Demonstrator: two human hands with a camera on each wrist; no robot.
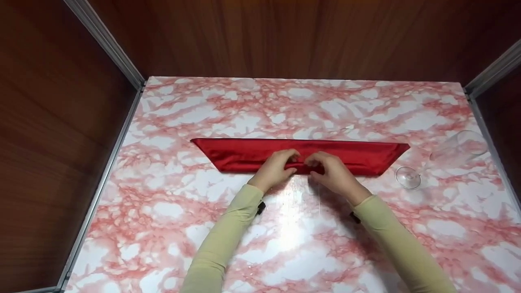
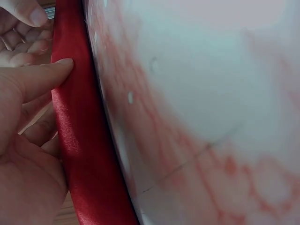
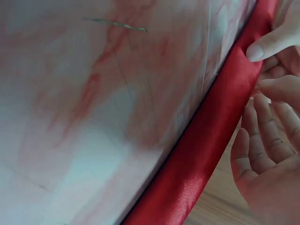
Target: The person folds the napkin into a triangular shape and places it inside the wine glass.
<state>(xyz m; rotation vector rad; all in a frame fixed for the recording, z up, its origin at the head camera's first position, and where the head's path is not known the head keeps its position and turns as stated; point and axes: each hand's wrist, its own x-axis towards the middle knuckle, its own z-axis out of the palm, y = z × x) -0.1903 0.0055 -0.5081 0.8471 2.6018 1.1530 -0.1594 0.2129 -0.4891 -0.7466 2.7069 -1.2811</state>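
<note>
A red satin cloth [image 1: 354,156], folded into a long strip with slanted ends, lies across the middle of the table. At the middle of its near edge, my left hand [image 1: 274,171] pinches the rolled fold. In the left wrist view, the left thumb [image 2: 63,65] presses on the red cloth [image 2: 79,126], and the other fingers lie behind it. Close beside it, my right hand [image 1: 336,175] arches over the same edge. Its thumb and loosely curled fingers stand apart, and in the right wrist view the right hand [image 3: 272,173] holds no cloth.
A clear stemmed glass [image 1: 408,178] lies on its side to the right of the cloth, its bowl toward the table's right edge. The table [image 1: 183,203] has a red and white marbled top. Brown wood-grain panels [image 1: 285,36] wall in the back and sides.
</note>
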